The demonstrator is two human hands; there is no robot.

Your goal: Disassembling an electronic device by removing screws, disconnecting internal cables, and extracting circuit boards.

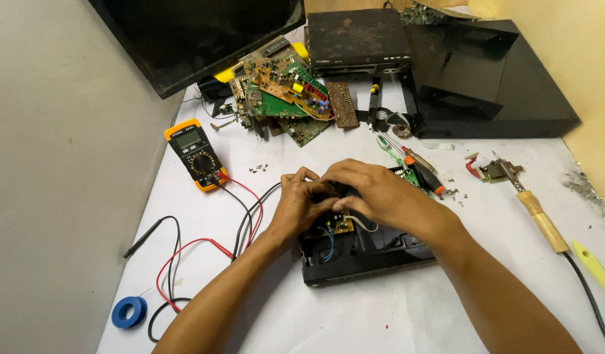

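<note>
White covering spreads over the counter (394, 314), which sits in a corner between a grey wall on the left and a yellowish wall on the right. Both forearms reach in from the bottom edge and meet over the middle. The left hand (301, 204) is curled, fingers bent down onto the inside of an opened black device case (361, 252). The right hand (374, 190) arches over it from the right, its fingers overlapping the left hand's; they seem to pinch a small part on the circuit board (335, 227) inside, though the hands hide what exactly is held. The case lies directly beneath the hands, its front edge toward the person.

An orange multimeter (195, 155) lies to the left, its red and black leads trailing across the counter. A blue tape roll (129, 311) sits near the left corner. A wooden-handled soldering iron (535, 213) lies to the right, and loose circuit boards (286, 92) pile up at the back.
</note>
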